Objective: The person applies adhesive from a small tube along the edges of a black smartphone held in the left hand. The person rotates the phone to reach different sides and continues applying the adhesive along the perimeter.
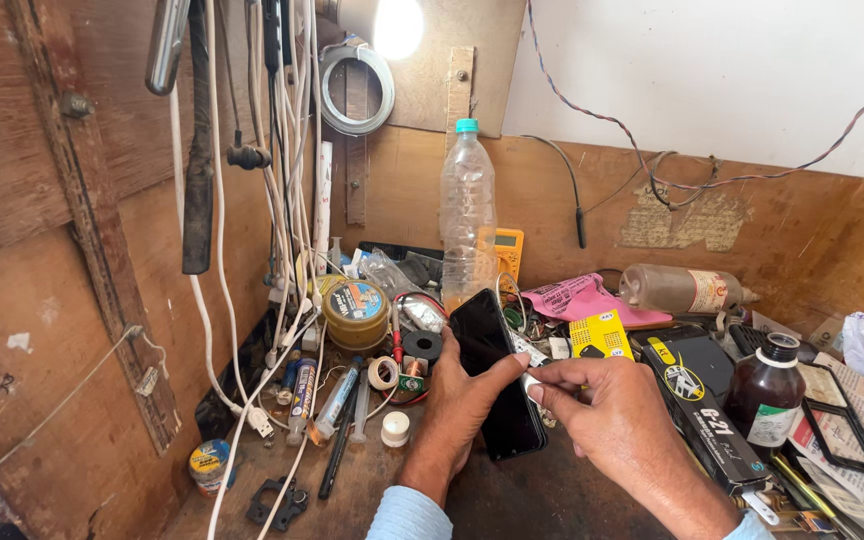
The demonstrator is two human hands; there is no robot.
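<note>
My left hand [457,405] grips a black smartphone [492,370] from below, with the thumb across its dark screen, and the phone is tilted up off the wooden bench. At the phone's right edge my right hand [607,415] pinches a small white piece [531,384] between thumb and forefinger. Both hands meet over the middle of the bench. Light blue sleeves show at both wrists.
An upright clear plastic bottle [468,215] stands behind the phone. A round tin [355,312], tubes and pens [337,400] lie to the left under hanging cables [287,150]. On the right are a brown glass bottle [765,390], a long black box [702,410] and a pink bag [582,297].
</note>
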